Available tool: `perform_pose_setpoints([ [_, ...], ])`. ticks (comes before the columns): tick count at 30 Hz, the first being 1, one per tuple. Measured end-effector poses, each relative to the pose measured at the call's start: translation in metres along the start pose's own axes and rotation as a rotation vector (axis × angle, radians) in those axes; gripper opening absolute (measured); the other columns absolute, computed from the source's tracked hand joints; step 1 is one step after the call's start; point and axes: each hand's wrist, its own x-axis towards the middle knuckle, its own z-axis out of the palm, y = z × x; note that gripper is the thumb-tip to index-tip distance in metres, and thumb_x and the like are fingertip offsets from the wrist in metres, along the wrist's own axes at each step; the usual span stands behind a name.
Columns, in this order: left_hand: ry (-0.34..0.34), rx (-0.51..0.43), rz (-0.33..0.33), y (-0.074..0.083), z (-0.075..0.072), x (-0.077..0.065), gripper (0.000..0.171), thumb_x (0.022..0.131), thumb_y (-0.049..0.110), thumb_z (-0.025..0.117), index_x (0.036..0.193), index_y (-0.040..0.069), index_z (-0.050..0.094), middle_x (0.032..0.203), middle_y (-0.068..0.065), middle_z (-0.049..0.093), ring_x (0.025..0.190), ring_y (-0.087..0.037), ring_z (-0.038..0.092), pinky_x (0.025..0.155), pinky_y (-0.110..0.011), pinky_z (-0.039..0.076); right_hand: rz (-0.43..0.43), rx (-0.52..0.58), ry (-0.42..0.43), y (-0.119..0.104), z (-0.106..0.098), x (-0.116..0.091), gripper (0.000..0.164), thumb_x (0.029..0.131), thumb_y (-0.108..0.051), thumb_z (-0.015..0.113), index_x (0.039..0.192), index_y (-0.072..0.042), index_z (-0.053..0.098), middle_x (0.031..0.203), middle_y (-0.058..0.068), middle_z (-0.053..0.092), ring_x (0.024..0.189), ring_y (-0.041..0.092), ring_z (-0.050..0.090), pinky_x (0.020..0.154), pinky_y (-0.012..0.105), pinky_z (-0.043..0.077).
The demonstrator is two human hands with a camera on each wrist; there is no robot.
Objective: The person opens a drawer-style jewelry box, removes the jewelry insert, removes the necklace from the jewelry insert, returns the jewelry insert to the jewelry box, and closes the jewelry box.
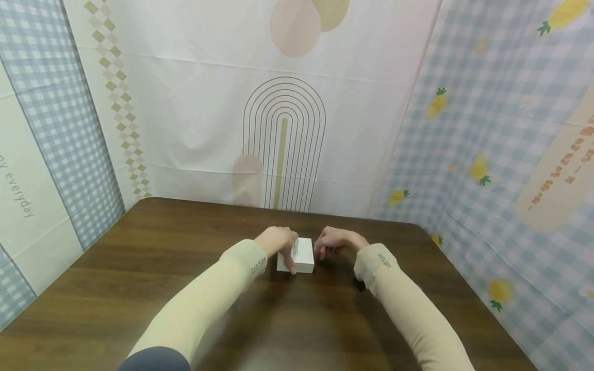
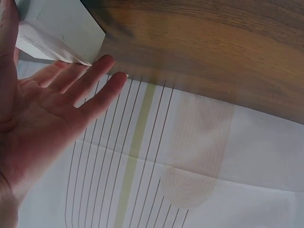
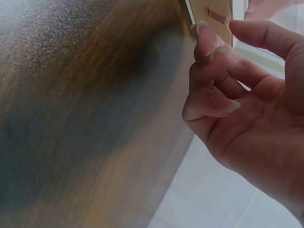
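Observation:
A small white box (image 1: 303, 255) sits on the brown wooden table, with small print on its top. My left hand (image 1: 280, 245) holds it from the left, thumb down over the front and fingers reaching to the far side. In the left wrist view, the fingers of that left hand (image 2: 57, 99) lie against the box (image 2: 71, 23). At the box's right end is my right hand (image 1: 335, 241). The right wrist view shows this hand (image 3: 237, 85) with curled fingers, index and thumb tips at the tan end of the box (image 3: 216, 19), beside a small darker strip. I cannot tell whether they pinch it.
The wooden table (image 1: 185, 237) extends around the box on all sides. Behind it hangs a white patterned cloth (image 1: 199, 129), with checked cloth (image 1: 473, 206) along the right. A small dark object (image 1: 359, 284) shows under the right cuff.

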Motion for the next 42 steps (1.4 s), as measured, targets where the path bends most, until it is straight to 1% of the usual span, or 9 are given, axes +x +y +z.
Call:
perform_pose_setpoints([
  [6, -0.003, -0.002, -0.001, 0.0, 0.0, 0.002, 0.083, 0.062, 0.052, 0.086, 0.128, 0.014, 0.052, 0.118, -0.005, 0.059, 0.107, -0.017, 0.057, 0.097, -0.035, 0.05, -0.005, 0.02, -0.022, -0.002, 0.002, 0.0, 0.018, 0.086, -0.014, 0.06, 0.079, -0.002, 0.071, 0.062, 0.002, 0.061, 0.05, 0.01, 0.043, 0.046, 0.023, 0.032],
  [13, -0.006, 0.006, -0.003, 0.001, 0.0, 0.001, 0.083, 0.063, 0.052, 0.086, 0.128, 0.014, 0.052, 0.118, -0.005, 0.059, 0.106, -0.017, 0.056, 0.098, -0.035, 0.05, 0.001, 0.022, 0.004, -0.003, 0.0, 0.0, 0.02, 0.085, -0.016, 0.058, 0.082, -0.003, 0.073, 0.064, 0.002, 0.065, 0.05, 0.009, 0.048, 0.046, 0.021, 0.035],
  [18, -0.004, 0.018, -0.004, 0.0, 0.0, 0.001, 0.083, 0.063, 0.052, 0.086, 0.129, 0.014, 0.051, 0.118, -0.005, 0.059, 0.107, -0.018, 0.057, 0.097, -0.035, 0.05, 0.002, 0.001, -0.012, -0.001, 0.001, 0.002, 0.019, 0.085, -0.015, 0.059, 0.083, -0.003, 0.073, 0.063, 0.001, 0.064, 0.05, 0.008, 0.046, 0.045, 0.02, 0.034],
  [26, -0.006, 0.009, -0.004, 0.001, 0.0, -0.001, 0.081, 0.064, 0.051, 0.086, 0.127, 0.014, 0.052, 0.117, -0.005, 0.058, 0.106, -0.018, 0.057, 0.097, -0.035, 0.05, 0.015, 0.014, -0.055, 0.002, 0.009, 0.008, 0.017, 0.083, -0.009, 0.057, 0.076, 0.0, 0.07, 0.059, 0.0, 0.06, 0.048, 0.009, 0.04, 0.045, 0.022, 0.029],
  [33, -0.003, 0.011, 0.001, 0.002, 0.0, 0.0, 0.08, 0.064, 0.05, 0.086, 0.127, 0.013, 0.053, 0.116, -0.004, 0.059, 0.105, -0.017, 0.056, 0.096, -0.034, 0.05, 0.014, -0.014, -0.081, 0.001, 0.011, 0.009, 0.018, 0.085, -0.01, 0.056, 0.078, 0.002, 0.068, 0.057, -0.001, 0.054, 0.048, 0.009, 0.039, 0.046, 0.024, 0.028],
  [38, -0.004, 0.032, 0.011, 0.001, -0.001, 0.0, 0.079, 0.064, 0.051, 0.086, 0.125, 0.013, 0.053, 0.114, -0.004, 0.059, 0.102, -0.017, 0.058, 0.094, -0.034, 0.051, 0.016, -0.022, -0.075, 0.0, 0.011, 0.007, 0.018, 0.085, -0.011, 0.055, 0.08, 0.002, 0.068, 0.057, -0.002, 0.052, 0.049, 0.009, 0.04, 0.045, 0.022, 0.029],
  [42, -0.007, 0.054, 0.019, 0.002, -0.002, 0.001, 0.08, 0.063, 0.052, 0.086, 0.124, 0.012, 0.053, 0.113, -0.005, 0.061, 0.104, -0.017, 0.06, 0.094, -0.034, 0.052, 0.019, -0.027, -0.066, 0.002, 0.01, 0.007, 0.021, 0.086, -0.01, 0.055, 0.084, 0.006, 0.068, 0.056, -0.002, 0.051, 0.05, 0.009, 0.04, 0.047, 0.022, 0.029],
])
